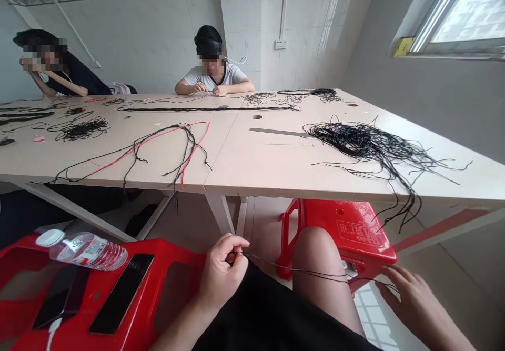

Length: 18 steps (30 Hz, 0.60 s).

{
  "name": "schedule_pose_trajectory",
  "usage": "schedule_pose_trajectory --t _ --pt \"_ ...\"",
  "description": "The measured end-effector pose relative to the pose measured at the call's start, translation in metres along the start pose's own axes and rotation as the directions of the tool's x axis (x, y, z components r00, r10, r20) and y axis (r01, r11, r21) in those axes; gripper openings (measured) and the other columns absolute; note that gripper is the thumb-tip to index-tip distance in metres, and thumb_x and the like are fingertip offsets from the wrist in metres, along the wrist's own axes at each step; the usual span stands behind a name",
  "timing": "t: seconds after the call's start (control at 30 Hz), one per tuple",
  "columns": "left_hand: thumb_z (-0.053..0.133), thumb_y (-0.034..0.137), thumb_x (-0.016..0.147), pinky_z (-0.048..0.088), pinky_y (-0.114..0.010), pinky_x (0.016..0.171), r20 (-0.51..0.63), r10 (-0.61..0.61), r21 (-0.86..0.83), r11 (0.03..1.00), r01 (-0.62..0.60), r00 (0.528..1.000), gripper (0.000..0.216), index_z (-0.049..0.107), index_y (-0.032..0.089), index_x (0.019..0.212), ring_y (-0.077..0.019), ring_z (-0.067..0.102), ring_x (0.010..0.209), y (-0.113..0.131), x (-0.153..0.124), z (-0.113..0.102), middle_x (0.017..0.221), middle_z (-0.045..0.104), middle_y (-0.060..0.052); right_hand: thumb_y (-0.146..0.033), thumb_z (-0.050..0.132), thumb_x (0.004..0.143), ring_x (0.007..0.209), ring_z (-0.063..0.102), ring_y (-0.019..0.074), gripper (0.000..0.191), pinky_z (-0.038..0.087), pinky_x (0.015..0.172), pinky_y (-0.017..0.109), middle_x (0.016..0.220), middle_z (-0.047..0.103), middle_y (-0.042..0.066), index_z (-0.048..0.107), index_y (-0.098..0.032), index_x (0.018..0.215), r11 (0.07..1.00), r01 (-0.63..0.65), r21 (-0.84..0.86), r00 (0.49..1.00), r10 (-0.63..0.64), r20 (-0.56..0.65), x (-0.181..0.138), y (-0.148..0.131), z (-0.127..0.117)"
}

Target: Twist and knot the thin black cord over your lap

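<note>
My left hand (223, 267) is closed over my lap, its thumb and fingers pinching thin black cord (292, 270). Two strands of that cord stretch rightward across my bare knee. At the other end they run between the thumb and fingers of my right hand (422, 298), which is loosely curled on them beside the red stool; its exact grip is partly hidden. On the table edge ahead, a large tangled bundle of black cords (359, 140) lies with loose ends hanging over, next to a flat metal ruler (276, 131).
A second red stool (158, 259) on my left carries a water bottle (84, 250) and phone (123, 293). The red stool (347, 224) stands under the table (236, 156). Black and red cords (185, 135) lie across it. Two people (213, 72) sit opposite.
</note>
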<state>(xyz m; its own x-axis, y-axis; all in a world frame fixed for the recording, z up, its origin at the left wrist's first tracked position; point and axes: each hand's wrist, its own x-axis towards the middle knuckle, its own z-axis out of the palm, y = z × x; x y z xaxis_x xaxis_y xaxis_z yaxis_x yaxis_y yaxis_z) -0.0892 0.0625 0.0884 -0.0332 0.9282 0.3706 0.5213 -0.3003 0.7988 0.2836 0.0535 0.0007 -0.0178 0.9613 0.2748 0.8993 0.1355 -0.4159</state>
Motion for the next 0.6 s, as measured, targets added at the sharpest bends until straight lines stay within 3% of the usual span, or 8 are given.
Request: schedule_pose_trajectory --t 0.07,0.13,0.2,0.27,0.33,0.4,0.5,0.6 --pt "0.046 0.002 0.07 0.044 -0.017 0.051 0.085 0.014 -0.026 1.0 -0.011 0.996 0.028 0.061 0.02 0.085 -0.0077 0.05 0.057 0.011 -0.002 0.005 0.068 0.051 0.003 -0.039 0.053 0.077 0.083 0.063 0.0286 0.025 0.051 0.075 0.043 0.091 0.069 0.011 0.067 -0.022 0.088 0.995 0.094 0.029 0.973 -0.086 -0.212 0.007 -0.042 -0.004" --pt "0.047 0.002 0.072 0.046 -0.017 0.054 0.172 0.061 -0.082 0.996 -0.048 0.983 0.031 0.061 0.021 0.094 -0.0077 0.053 0.061 0.027 -0.002 0.011 0.072 0.054 0.003 -0.03 0.053 0.082 0.095 0.06 0.0239 0.023 0.051 0.081 0.037 0.102 0.065 0.009 0.061 -0.023 0.103 0.942 0.18 0.283 0.966 -0.114 -0.233 0.013 -0.1 -0.011" --pt "0.049 0.002 0.075 0.049 -0.017 0.059 0.222 0.127 -0.132 0.986 -0.099 0.967 0.034 0.059 0.021 0.101 -0.0079 0.056 0.067 0.042 -0.001 0.017 0.077 0.058 0.002 -0.027 0.055 0.083 0.104 0.057 0.021 0.036 0.049 0.087 0.033 0.113 0.061 0.008 0.051 -0.025 0.118 0.808 0.247 0.535 0.966 -0.252 -0.065 0.022 -0.154 -0.015" --pt "0.05 0.003 0.076 0.051 -0.018 0.065 0.241 0.178 -0.136 0.98 -0.149 0.954 0.036 0.058 0.022 0.106 -0.0085 0.059 0.075 0.053 0.001 0.019 0.084 0.061 0.001 -0.025 0.055 0.084 0.101 0.058 0.0185 0.032 0.049 0.087 0.031 0.11 0.061 0.006 0.052 -0.024 0.116 0.652 0.199 0.731 0.951 -0.308 0.016 0.03 -0.189 -0.013" --pt "0.052 0.005 0.077 0.051 -0.018 0.07 0.235 0.168 -0.117 0.983 -0.144 0.957 0.037 0.057 0.023 0.109 -0.0084 0.06 0.078 0.058 0.002 0.018 0.088 0.062 0.001 -0.027 0.052 0.086 0.087 0.061 0.0156 0.019 0.051 0.075 0.027 0.096 0.064 0.005 0.058 -0.021 0.103 0.511 0.026 0.859 0.961 -0.25 0.119 0.035 -0.203 -0.009" --pt "0.054 0.008 0.079 0.051 -0.018 0.071 0.249 0.099 -0.118 0.99 -0.072 0.963 0.037 0.055 0.024 0.112 -0.0079 0.06 0.078 0.06 0.002 0.014 0.088 0.062 0.001 -0.03 0.053 0.085 0.074 0.06 0.013 0.015 0.05 0.065 0.023 0.083 0.065 0.004 0.06 -0.018 0.091 0.435 -0.1 0.895 0.969 -0.162 0.187 0.037 -0.203 -0.007" --pt "0.055 0.013 0.08 0.052 -0.018 0.069 0.301 -0.019 -0.124 0.99 0.059 0.953 0.037 0.054 0.025 0.115 -0.0084 0.061 0.076 0.058 0.001 0.009 0.086 0.062 0.002 -0.031 0.056 0.083 0.066 0.054 0.0105 0.015 0.045 0.059 0.021 0.074 0.062 0.002 0.06 -0.016 0.082 0.448 -0.154 0.881 0.97 -0.1 0.22 0.033 -0.196 -0.008" --pt "0.054 0.015 0.08 0.052 -0.02 0.07 0.321 -0.074 -0.115 0.987 0.116 0.944 0.034 0.055 0.024 0.113 -0.0098 0.062 0.078 0.054 -0.003 0.007 0.086 0.063 0.001 -0.031 0.053 0.083 0.063 0.05 0.01 0.017 0.041 0.056 0.021 0.07 0.058 0.001 0.058 -0.016 0.079 0.471 -0.173 0.865 0.96 -0.116 0.255 0.027 -0.193 -0.006"
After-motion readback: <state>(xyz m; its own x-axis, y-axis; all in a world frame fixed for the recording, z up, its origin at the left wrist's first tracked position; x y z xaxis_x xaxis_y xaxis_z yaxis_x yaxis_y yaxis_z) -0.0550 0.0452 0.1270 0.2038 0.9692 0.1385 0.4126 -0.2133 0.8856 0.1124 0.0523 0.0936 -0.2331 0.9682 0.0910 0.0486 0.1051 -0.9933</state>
